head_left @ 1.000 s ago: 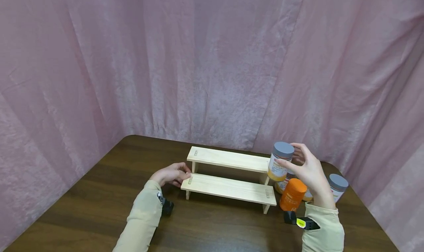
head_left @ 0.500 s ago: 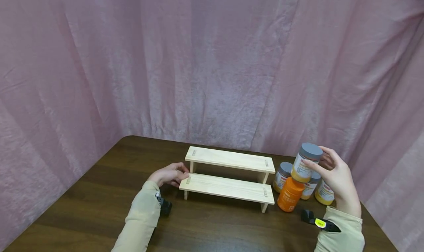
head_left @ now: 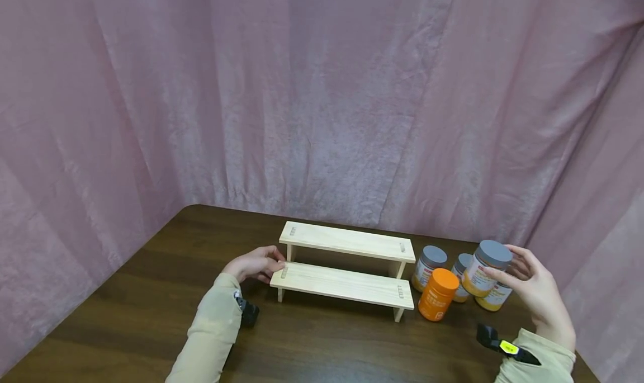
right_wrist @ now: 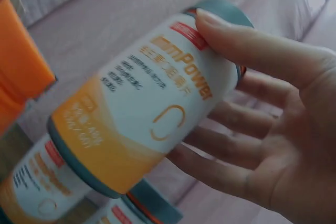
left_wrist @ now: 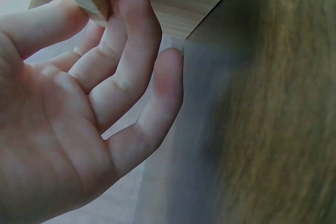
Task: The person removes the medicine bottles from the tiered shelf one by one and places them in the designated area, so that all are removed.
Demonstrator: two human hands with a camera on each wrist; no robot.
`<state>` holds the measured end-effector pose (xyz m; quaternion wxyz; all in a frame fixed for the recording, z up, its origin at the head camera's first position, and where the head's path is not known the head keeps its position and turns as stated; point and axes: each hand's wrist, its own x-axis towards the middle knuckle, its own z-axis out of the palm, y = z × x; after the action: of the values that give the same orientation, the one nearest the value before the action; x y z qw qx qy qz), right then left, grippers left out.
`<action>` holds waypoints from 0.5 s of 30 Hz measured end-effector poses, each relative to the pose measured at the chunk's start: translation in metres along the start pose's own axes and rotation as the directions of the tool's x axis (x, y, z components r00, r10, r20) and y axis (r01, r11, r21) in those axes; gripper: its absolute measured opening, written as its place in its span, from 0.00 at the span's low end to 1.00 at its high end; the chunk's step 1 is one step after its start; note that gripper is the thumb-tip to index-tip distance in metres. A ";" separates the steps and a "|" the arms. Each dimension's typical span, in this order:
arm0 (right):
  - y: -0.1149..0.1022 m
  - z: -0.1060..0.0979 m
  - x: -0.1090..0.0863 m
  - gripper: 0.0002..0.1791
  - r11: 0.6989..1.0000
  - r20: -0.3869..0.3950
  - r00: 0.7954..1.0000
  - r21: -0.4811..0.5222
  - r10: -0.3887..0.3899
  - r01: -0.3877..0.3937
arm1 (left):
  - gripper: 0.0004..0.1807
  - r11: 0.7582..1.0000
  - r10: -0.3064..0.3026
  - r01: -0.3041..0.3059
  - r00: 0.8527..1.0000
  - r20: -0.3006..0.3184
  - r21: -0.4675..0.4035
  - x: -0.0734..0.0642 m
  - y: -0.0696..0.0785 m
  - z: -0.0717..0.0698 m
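Note:
My right hand (head_left: 538,285) grips a supplement bottle (head_left: 485,269) with a grey lid and a white and yellow label, thumb on the near side and fingers behind. The bottle tilts in the right wrist view, and in the head view it overlaps two similar bottles standing behind it. At the left end of a two-tier wooden shelf (head_left: 342,284), my left hand (head_left: 257,264) pinches the lower board between thumb and fingers. The left wrist view has the curled fingers (left_wrist: 139,40) under the board's end, the little finger apart from the wood.
An orange bottle (head_left: 439,294) stands right of the shelf, with a grey-lidded bottle (head_left: 429,267) behind it. Further right is another grey-lidded bottle (head_left: 460,277). The dark wooden table (head_left: 322,344) ends at a pink curtain (head_left: 322,120).
My right hand has carried its bottle rightward from beside the upper board, past the orange bottle, and lowered it near the other grey-lidded bottles. My left hand keeps its hold on the shelf.

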<state>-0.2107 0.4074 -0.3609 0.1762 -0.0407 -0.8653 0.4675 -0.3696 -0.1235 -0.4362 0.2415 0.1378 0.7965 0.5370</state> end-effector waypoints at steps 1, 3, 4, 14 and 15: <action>0.004 -0.001 -0.001 0.32 1.000 0.019 1.000 -0.003 -0.002 0.002 | 0.17 1.000 0.000 0.000 1.000 0.001 0.001 0.000 0.000 0.000; 0.010 -0.003 -0.002 0.32 1.000 0.055 0.998 -0.021 -0.005 0.006 | 0.17 1.000 -0.001 0.001 1.000 0.004 0.001 0.001 0.000 0.000; 0.012 -0.004 -0.003 0.32 1.000 0.074 0.997 -0.029 -0.006 0.008 | 0.17 1.000 -0.001 0.001 1.000 0.005 0.000 0.002 -0.001 0.000; 0.031 0.001 -0.003 0.31 0.991 0.264 0.961 -0.082 -0.079 0.104 | 0.16 1.000 0.008 -0.008 1.000 -0.001 -0.009 0.005 0.000 0.004; 0.031 0.002 -0.003 0.32 0.991 0.279 0.958 -0.095 -0.069 0.099 | 0.16 1.000 0.008 -0.008 1.000 -0.003 -0.008 0.005 0.000 0.004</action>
<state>-0.2114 0.4230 -0.3885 0.0713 0.0519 -0.9063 0.4134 -0.3715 -0.1183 -0.4384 0.2388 0.1393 0.7941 0.5413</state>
